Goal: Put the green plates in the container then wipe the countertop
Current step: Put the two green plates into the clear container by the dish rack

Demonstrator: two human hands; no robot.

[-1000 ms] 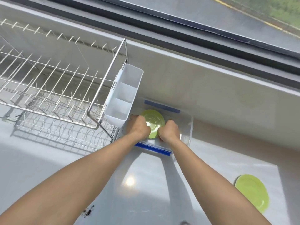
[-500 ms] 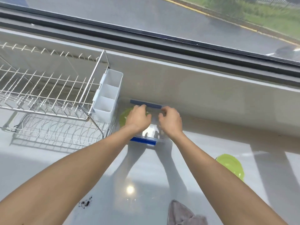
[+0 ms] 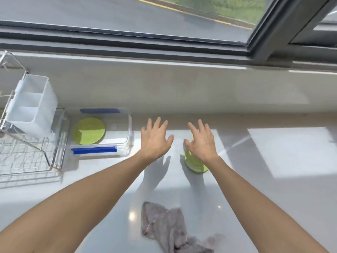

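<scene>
Beneath right hand [image 3: 201, 143]: green plate [image 3: 194, 162], ungrasped.

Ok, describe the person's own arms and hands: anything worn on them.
Both forearms are bare as far as the picture shows, with no sleeves in view. The left hand and right hand wear no gloves, and no rings, watch or bracelets can be seen on the fingers or wrists.

A glossy, smooth white countertop [image 3: 255, 179] mirrors sunlight; a clear plastic container [image 3: 127, 125] with blue clips holds a matt green plate [image 3: 88, 131]; a soft, crumpled grey cloth [image 3: 167, 227] lies near a wire-metal rack [image 3: 27, 161] carrying a white plastic caddy [image 3: 32, 103].
</scene>
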